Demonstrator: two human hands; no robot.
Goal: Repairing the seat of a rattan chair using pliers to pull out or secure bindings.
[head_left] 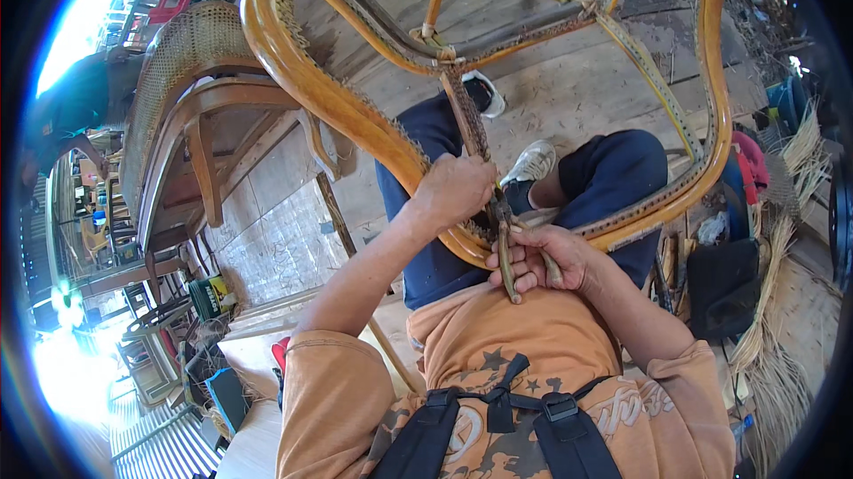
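Note:
A curved, varnished chair frame [342, 128] leans over my lap, its inner edges lined with rough cut strand ends. My left hand [455, 192] is closed at the near end of the dark centre strut [466, 115], fingers curled over it; whether it also pinches a strand is hidden. Just right of it and nearer to me, my right hand [555, 261] grips a pair of pliers [506, 261]. The handles are spread between my fingers and palm, and the jaws point up at the strut beside my left fingertips. What the jaws touch is too small to tell.
To the left stands a wooden chair [209, 115] with a woven cane back. A person [67, 123] is beyond it. Bundles of pale strands [773, 301] and a black bag [724, 288] lie at right. A thin stick [336, 212] leans by my left arm. My shoes [533, 162] rest on plank flooring.

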